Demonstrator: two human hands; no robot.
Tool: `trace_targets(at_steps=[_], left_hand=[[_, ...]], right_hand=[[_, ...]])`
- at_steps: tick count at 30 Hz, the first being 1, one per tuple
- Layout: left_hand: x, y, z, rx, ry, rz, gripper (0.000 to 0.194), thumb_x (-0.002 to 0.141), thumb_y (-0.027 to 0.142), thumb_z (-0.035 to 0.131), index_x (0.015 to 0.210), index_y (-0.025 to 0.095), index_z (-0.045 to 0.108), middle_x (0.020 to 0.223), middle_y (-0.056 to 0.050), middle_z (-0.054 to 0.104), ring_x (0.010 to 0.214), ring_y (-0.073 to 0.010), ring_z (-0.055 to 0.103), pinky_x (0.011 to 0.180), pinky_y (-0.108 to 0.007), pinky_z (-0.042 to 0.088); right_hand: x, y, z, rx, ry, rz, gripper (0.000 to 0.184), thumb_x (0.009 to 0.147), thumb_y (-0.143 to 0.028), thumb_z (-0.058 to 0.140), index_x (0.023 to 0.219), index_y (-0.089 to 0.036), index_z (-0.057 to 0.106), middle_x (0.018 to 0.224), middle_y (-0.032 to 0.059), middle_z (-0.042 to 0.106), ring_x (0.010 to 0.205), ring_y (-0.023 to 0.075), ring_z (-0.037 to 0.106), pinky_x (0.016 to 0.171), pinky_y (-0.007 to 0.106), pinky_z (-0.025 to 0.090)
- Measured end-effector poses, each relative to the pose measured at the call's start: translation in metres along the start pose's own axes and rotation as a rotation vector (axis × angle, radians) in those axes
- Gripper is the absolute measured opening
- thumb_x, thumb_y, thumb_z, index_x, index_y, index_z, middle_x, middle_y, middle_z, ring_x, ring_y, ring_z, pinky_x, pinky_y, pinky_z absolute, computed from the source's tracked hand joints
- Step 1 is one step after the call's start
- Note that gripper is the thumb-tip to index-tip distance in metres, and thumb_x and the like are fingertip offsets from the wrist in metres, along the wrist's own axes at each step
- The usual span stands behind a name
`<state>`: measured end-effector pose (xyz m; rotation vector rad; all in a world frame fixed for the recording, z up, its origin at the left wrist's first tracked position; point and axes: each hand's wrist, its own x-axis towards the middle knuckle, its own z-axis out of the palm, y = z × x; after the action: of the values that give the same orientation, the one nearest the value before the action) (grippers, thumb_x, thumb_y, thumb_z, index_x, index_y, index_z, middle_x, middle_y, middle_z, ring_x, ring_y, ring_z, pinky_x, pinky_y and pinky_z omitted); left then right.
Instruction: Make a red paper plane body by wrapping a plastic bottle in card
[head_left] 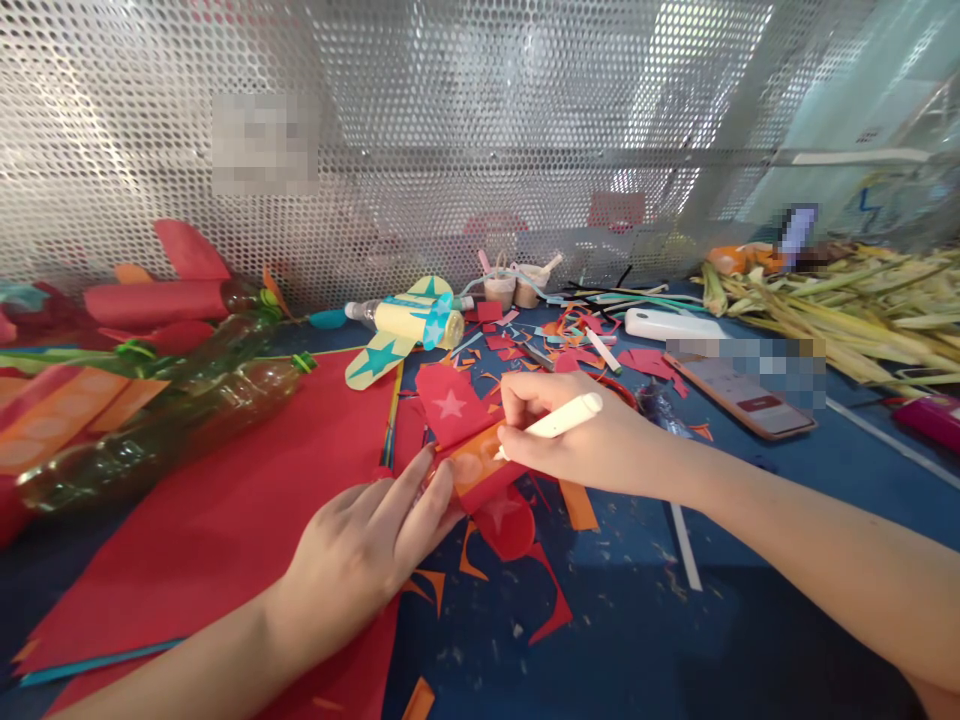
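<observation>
My right hand (585, 440) pinches a white marker pen (570, 415), its tip touching an orange paper strip (469, 465) with pale round windows. The strip lies along a red paper-covered model plane (491, 490), apparently built on a small bottle. One red wing (450, 400) with a pink star points away from me, and another rounded wing (508, 528) points toward me. My left hand (360, 540) is wrapped round the plane's left end and steadies it. Part of the body is hidden under my fingers.
Red paper sheets (247, 510) lie at left beside green plastic bottles (165, 430). A finished-looking yellow bottle plane (401, 322) stands behind. Paper scraps (551, 600) litter the blue table (660, 640). At right are a phone (739, 395), a white glue gun-like tool (671, 325) and dry husks (862, 310).
</observation>
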<state>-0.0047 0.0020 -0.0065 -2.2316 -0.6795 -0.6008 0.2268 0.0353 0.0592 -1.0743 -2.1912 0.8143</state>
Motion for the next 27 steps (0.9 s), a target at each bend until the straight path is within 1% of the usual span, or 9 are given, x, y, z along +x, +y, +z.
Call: trace_targets(at_steps=[3, 7, 11, 16, 20, 22, 25, 27], left_hand=[[-0.0016, 0.0003, 0.0009, 0.007, -0.002, -0.004, 0.024, 0.091, 0.025, 0.057, 0.107, 0.007, 0.057, 0.092, -0.016, 0.075, 0.062, -0.0216, 0.070, 0.048, -0.030, 0.053], [-0.0005, 0.0004, -0.0001, 0.000, -0.002, -0.002, 0.024, 0.091, 0.025, 0.057, 0.106, 0.006, 0.057, 0.092, -0.017, 0.074, 0.062, -0.0224, 0.070, 0.048, -0.031, 0.053], [0.0002, -0.0001, -0.0014, 0.001, 0.009, 0.005, 0.024, 0.090, 0.024, 0.058, 0.106, 0.006, 0.057, 0.091, -0.017, 0.074, 0.061, -0.0219, 0.070, 0.048, -0.031, 0.052], [-0.0012, 0.0000, -0.0005, 0.008, 0.001, -0.004, 0.023, 0.091, 0.025, 0.058, 0.106, 0.007, 0.057, 0.091, -0.017, 0.074, 0.061, -0.0210, 0.070, 0.048, -0.029, 0.052], [-0.0001, 0.0003, -0.0003, 0.004, 0.007, 0.002, 0.022, 0.092, 0.024, 0.056, 0.106, 0.007, 0.057, 0.091, -0.017, 0.074, 0.060, -0.0212, 0.070, 0.048, -0.030, 0.052], [0.0005, 0.0002, -0.0009, 0.002, 0.014, 0.008, 0.022, 0.092, 0.022, 0.055, 0.106, 0.006, 0.056, 0.090, -0.018, 0.074, 0.060, -0.0218, 0.070, 0.047, -0.031, 0.052], [0.0003, -0.0003, -0.0008, 0.001, 0.017, 0.009, 0.021, 0.092, 0.022, 0.054, 0.105, 0.005, 0.056, 0.090, -0.018, 0.074, 0.059, -0.0226, 0.070, 0.045, -0.031, 0.052], [-0.0001, -0.0005, 0.0000, 0.002, 0.015, 0.008, 0.021, 0.092, 0.022, 0.055, 0.105, 0.005, 0.056, 0.090, -0.018, 0.075, 0.060, -0.0231, 0.071, 0.045, -0.032, 0.053]], right_hand=[[0.0002, -0.0009, -0.0001, -0.030, 0.036, 0.016, 0.022, 0.073, -0.014, 0.057, 0.064, -0.021, 0.039, 0.054, -0.0091, 0.040, 0.046, 0.0063, 0.033, 0.044, 0.021, 0.024], [0.0001, -0.0020, -0.0006, -0.010, 0.015, 0.012, 0.022, 0.073, -0.012, 0.057, 0.063, -0.021, 0.039, 0.054, -0.0089, 0.043, 0.046, 0.0060, 0.034, 0.044, 0.021, 0.024], [0.0002, -0.0022, -0.0003, -0.058, 0.061, 0.004, 0.022, 0.073, -0.014, 0.058, 0.063, -0.020, 0.040, 0.052, -0.0091, 0.041, 0.045, 0.0060, 0.034, 0.045, 0.021, 0.025], [0.0006, -0.0018, 0.0006, 0.007, -0.008, 0.005, 0.019, 0.075, -0.016, 0.057, 0.066, -0.021, 0.041, 0.057, -0.0082, 0.046, 0.047, 0.0065, 0.037, 0.046, 0.021, 0.026], [-0.0002, -0.0023, -0.0014, -0.040, 0.024, 0.033, 0.022, 0.073, -0.014, 0.058, 0.063, -0.021, 0.039, 0.053, -0.0091, 0.041, 0.046, 0.0063, 0.034, 0.045, 0.021, 0.024], [-0.0007, -0.0022, -0.0020, -0.033, 0.035, 0.025, 0.021, 0.074, -0.014, 0.058, 0.064, -0.020, 0.040, 0.054, -0.0089, 0.042, 0.046, 0.0063, 0.035, 0.045, 0.021, 0.025], [-0.0009, -0.0015, -0.0016, 0.014, -0.003, 0.002, 0.019, 0.076, -0.015, 0.056, 0.066, -0.020, 0.041, 0.056, -0.0082, 0.045, 0.047, 0.0062, 0.036, 0.044, 0.021, 0.026], [-0.0006, -0.0013, -0.0013, -0.006, -0.001, 0.006, 0.019, 0.075, -0.015, 0.057, 0.065, -0.020, 0.041, 0.055, -0.0084, 0.045, 0.046, 0.0062, 0.036, 0.044, 0.021, 0.026]])
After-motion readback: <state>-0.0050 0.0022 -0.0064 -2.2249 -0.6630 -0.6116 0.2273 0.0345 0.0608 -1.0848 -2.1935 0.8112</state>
